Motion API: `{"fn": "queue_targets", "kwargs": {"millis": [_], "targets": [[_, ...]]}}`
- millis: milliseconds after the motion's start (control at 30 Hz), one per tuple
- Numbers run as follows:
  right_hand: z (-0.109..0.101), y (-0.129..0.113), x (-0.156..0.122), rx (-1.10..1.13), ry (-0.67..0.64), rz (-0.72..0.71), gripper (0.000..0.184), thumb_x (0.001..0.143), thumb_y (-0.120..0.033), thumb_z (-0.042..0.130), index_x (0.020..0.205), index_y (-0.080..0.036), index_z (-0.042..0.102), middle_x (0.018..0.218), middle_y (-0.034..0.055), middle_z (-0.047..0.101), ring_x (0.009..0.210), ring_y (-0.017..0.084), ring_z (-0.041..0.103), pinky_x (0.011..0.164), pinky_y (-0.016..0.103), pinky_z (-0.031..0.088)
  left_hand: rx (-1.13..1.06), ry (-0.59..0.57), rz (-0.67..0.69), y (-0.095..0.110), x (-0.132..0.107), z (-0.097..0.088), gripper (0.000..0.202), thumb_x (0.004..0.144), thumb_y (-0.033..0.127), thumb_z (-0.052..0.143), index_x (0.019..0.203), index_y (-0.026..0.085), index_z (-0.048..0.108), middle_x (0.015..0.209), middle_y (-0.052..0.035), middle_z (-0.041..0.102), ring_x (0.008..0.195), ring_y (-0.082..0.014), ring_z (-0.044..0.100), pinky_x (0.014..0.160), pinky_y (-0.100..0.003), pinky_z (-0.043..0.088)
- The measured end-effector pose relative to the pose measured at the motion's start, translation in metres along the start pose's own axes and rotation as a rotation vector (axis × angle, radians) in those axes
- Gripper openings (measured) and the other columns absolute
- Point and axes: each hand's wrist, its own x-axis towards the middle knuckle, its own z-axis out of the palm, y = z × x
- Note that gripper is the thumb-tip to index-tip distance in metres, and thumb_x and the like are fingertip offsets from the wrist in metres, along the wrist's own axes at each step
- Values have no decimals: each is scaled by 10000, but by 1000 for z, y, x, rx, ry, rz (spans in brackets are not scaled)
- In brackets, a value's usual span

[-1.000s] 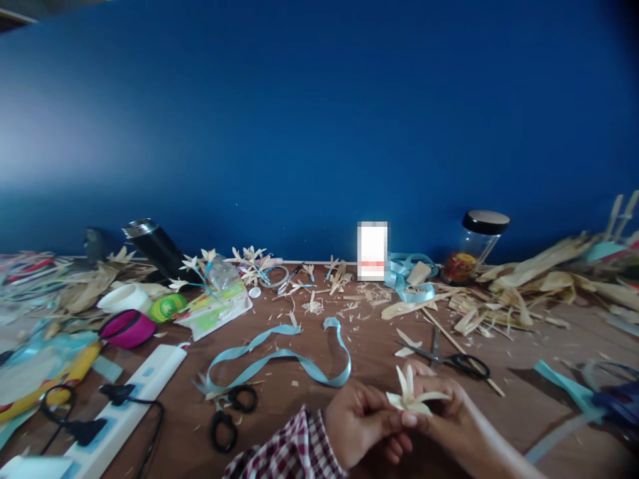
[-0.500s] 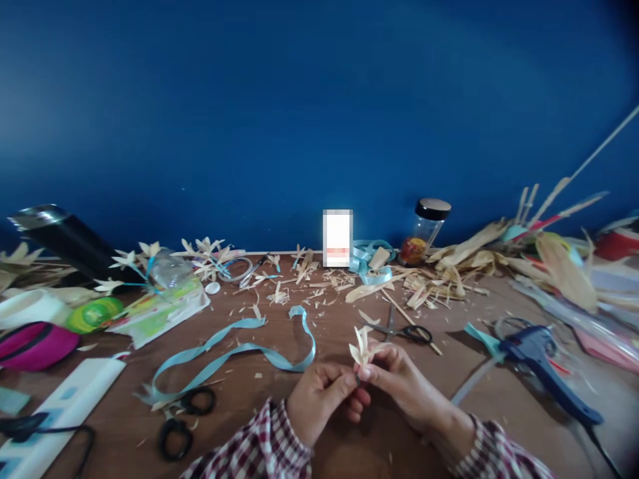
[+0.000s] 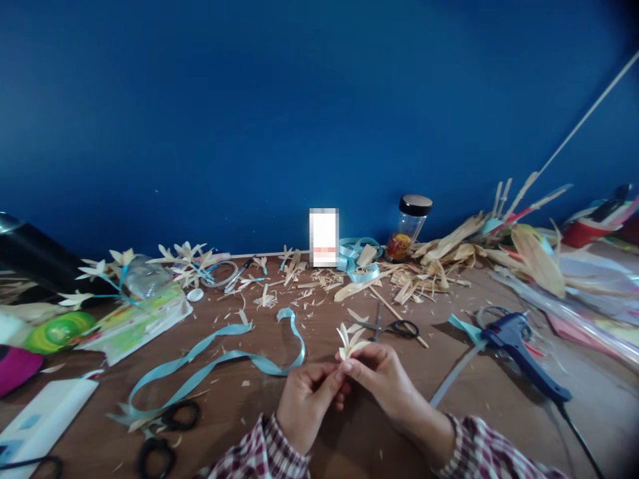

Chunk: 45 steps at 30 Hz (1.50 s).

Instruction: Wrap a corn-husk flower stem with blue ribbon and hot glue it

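A small cream flower made of dried husk petals (image 3: 350,340) is held up over the brown table (image 3: 319,399). My left hand (image 3: 305,404) pinches the flower's base from below with its fingers closed. My right hand (image 3: 383,380) grips the same base from the right, fingers pressed together. Both sleeves are red and white check. A light blue ribbon (image 3: 219,356) curls on the table to the left of my hands. Small black-handled scissors (image 3: 394,327) lie just behind the flower.
A blue glue gun (image 3: 519,349) lies at the right with its cord. Larger black scissors (image 3: 162,436) lie at the lower left. A black-lidded jar (image 3: 408,227), husk scraps (image 3: 439,269) and finished flowers (image 3: 187,259) line the blue wall. A white power strip (image 3: 42,419) is at the far left.
The view has swung right, so the table's things shifted left and the glue gun came into sight. Both hands kept pinching the flower, whose petals now stand more upright.
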Motion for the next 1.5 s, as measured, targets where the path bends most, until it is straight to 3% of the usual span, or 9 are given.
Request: {"fn": "queue_targets", "kwargs": {"millis": [167, 400, 600, 1033, 1300, 1500], "targets": [[5, 5, -2, -126, 99, -48, 230, 712, -362, 745, 679, -148, 666, 644, -5, 590, 575, 109, 547, 546, 218, 454, 94, 73, 43, 3, -3, 4, 416, 695, 540, 685, 728, 130, 748, 594, -51, 657, 519, -114, 552, 482, -200, 477], [11, 2, -4, -18, 30, -33, 240, 742, -388, 709, 729, -159, 638, 748, 2, 563, 539, 127, 583, 500, 269, 510, 96, 96, 103, -3, -4, 3, 409, 713, 535, 669, 760, 138, 753, 593, -43, 644, 520, -114, 543, 486, -196, 477], [9, 4, -6, -137, 61, -84, 221, 807, -369, 653, 741, -158, 637, 728, 4, 561, 630, 123, 567, 589, 245, 493, 153, 102, 106, -5, -3, 3, 375, 754, 498, 645, 793, 140, 750, 610, -43, 648, 529, -121, 548, 490, -199, 471], [14, -3, -12, -312, 107, -193, 233, 872, -363, 569, 741, -173, 602, 738, 14, 547, 686, 131, 524, 629, 231, 443, 268, 125, 203, -5, -6, 4, 356, 807, 455, 593, 673, 148, 712, 555, -23, 592, 515, -126, 511, 499, -205, 445], [14, 0, -9, -202, 111, -163, 232, 810, -390, 642, 735, -171, 632, 734, 11, 569, 669, 133, 545, 610, 228, 466, 246, 121, 179, -4, -7, 4, 377, 787, 496, 601, 765, 146, 740, 592, -45, 639, 529, -146, 555, 495, -217, 481], [13, 4, -10, -92, 72, -69, 279, 816, -444, 619, 741, -175, 600, 626, -12, 549, 500, 116, 538, 478, 229, 480, 288, 102, 191, -6, -8, 4, 346, 804, 468, 592, 737, 160, 734, 601, -38, 635, 545, -146, 551, 513, -214, 485]]}}
